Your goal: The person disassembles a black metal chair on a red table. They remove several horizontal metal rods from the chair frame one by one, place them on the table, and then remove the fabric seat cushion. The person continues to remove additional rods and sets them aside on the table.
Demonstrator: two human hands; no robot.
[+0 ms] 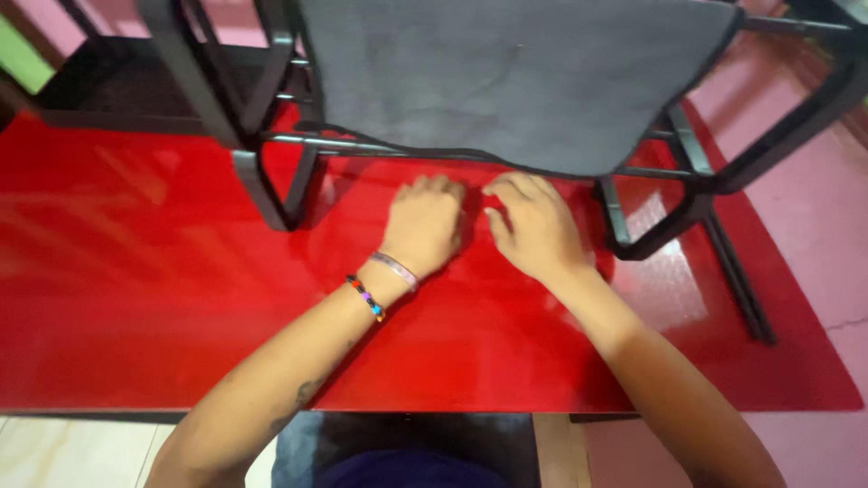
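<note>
Cloth [533, 81], grey, drapes over a black metal frame [271, 145] just beyond my hands, its long axis running left to right. My left hand [423, 224] and right hand [535, 230] rest loosely curled on the red surface [136, 271], gripping nothing.

Red tabletop [136, 271] glossy, smooth (mirror-like reflections); grey cloth [515, 72] matt; black frame [271, 194] looks metal.

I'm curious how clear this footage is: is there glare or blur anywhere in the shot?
Head view: pale streaks of glare lie across the glossy red table, with a brighter patch at right near the black frame. The left hand and right hand look slightly soft, casting a dim shadow between them. The grey cloth is evenly lit. Straight edges bow slightly towards the corners.
</note>
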